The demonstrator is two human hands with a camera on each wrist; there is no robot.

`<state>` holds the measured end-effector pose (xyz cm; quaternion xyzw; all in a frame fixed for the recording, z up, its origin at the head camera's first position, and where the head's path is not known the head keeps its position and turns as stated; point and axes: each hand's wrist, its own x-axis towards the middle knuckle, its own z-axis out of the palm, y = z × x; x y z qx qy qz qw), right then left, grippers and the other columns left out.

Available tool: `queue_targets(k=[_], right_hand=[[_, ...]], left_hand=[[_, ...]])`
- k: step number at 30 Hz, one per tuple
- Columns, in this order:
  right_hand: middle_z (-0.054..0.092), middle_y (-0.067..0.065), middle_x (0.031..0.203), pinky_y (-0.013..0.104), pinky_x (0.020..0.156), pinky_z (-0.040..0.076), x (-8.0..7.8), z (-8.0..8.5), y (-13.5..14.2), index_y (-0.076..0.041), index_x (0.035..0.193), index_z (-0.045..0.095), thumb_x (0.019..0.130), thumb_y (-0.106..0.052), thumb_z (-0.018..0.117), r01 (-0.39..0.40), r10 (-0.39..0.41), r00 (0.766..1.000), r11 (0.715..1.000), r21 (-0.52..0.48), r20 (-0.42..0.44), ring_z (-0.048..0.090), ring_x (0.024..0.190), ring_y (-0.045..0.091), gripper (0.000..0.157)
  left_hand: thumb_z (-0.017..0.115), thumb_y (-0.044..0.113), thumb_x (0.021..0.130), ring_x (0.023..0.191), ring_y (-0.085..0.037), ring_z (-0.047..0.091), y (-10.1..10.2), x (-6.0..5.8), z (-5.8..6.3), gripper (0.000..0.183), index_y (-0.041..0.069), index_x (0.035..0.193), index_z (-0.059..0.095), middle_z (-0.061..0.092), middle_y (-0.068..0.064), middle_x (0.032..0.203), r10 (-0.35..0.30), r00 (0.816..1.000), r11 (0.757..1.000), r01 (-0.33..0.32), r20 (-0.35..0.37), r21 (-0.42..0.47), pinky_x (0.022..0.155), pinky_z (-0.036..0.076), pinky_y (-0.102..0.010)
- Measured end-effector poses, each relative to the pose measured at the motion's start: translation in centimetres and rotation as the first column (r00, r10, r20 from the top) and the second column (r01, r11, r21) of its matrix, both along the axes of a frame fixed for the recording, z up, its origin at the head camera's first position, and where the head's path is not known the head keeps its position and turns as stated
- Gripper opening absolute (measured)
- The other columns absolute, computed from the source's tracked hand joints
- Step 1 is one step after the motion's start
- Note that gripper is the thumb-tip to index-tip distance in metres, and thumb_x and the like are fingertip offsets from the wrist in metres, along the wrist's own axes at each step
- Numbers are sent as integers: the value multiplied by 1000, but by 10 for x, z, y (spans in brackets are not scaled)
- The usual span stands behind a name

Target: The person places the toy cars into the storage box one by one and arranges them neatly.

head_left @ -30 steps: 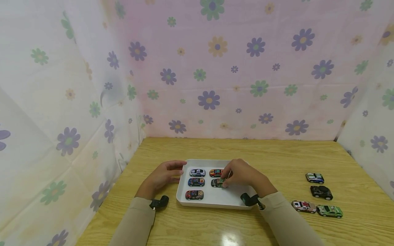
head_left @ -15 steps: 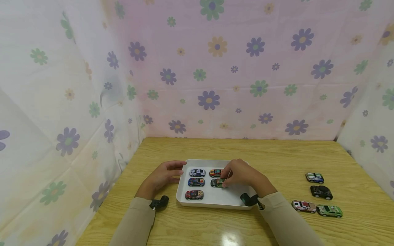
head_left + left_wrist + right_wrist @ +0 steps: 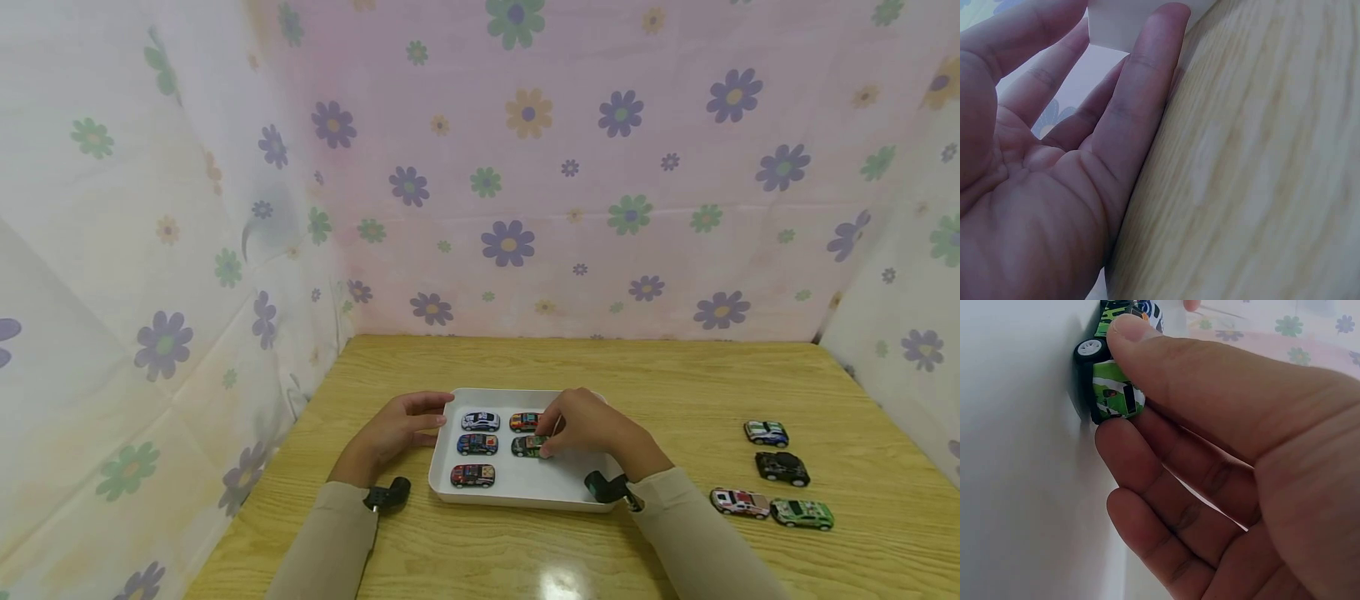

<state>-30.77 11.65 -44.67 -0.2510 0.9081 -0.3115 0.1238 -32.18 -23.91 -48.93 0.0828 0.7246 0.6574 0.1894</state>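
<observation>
My right hand (image 3: 600,429) pinches a dark and green toy car (image 3: 528,447) between thumb and fingers, low over the floor of a white tray (image 3: 540,485). In the right wrist view the thumb lies on the side of this car (image 3: 1113,390), and a white wheel shows. My left hand (image 3: 397,427) is beside the tray's left wall, its fingers loosely extended with the tips right at the rim. The left wrist view shows the little finger in front of the tray's wall (image 3: 1116,28). A red and yellow car (image 3: 525,422), partly hidden by my right hand, sits just behind the pinched one.
Down the tray's left side stand a white car (image 3: 480,421), a blue car (image 3: 477,444) and a red car (image 3: 472,476). On the wooden table (image 3: 480,554) to the right are a white-green-blue car (image 3: 766,432), a black car (image 3: 782,468), a white-red car (image 3: 740,502) and a green car (image 3: 802,513).
The pinched car has shifted very slightly left along with my right fingertips. My left hand and the tray stay where they were.
</observation>
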Motion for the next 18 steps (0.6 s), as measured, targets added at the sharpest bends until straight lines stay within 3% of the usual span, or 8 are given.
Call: queue_targets(k=[18], right_hand=[[75, -9, 92, 30, 76, 59, 0, -1, -1, -24, 90, 83, 76, -22, 94, -14, 14, 1000, 1000, -9, -9, 68, 81, 9, 18]], left_hand=[[72, 12, 98, 124, -27, 65, -1, 0, 0, 49, 10, 145, 59, 55, -14, 151, -7, 1000, 1000, 7, -5, -2, 94, 62, -44]])
